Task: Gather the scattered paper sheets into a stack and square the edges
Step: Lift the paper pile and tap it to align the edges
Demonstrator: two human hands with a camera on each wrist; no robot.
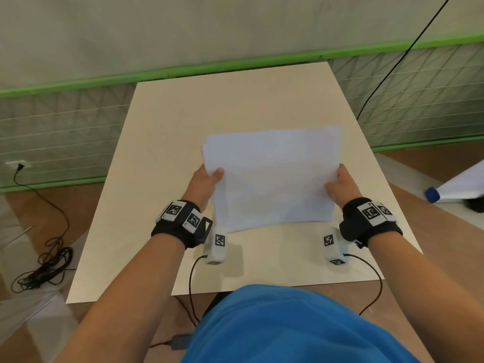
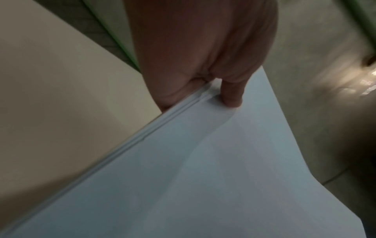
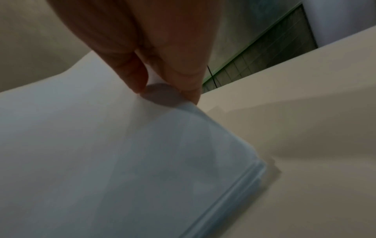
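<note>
Hands pinching paper stack at side edges, left hand and right hand thumbs on top, above bench. Left edges uneven. Advisable: loosen pinch, tap lower edge on bench, then sides.

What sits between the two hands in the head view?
Only the paper stack, gripped at its sides by the left hand and right hand; head view shows it.

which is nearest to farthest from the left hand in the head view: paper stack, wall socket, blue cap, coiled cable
From the left hand:
1. paper stack, held in it.
2. coiled cable, floor, lower left.
3. wall socket, far left.
4. blue cap, far right.
</note>
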